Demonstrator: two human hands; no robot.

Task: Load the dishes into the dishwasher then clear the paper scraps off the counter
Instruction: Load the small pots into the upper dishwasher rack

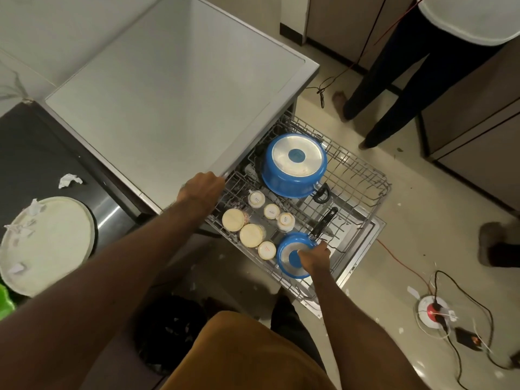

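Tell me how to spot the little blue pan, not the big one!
Look at the wire dishwasher rack pulled out. At its near corner, right of the upturned cream cups, the small blue pan sits upside down under the right hand. Unlike the big blue pot at the far end, it is smaller and has one long black handle.

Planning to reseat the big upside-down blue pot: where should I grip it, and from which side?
Probably the black loop handle on the big blue pot, reached from the open front of the rack. It juts clear over bare wires; the inverted base is wide and smooth.
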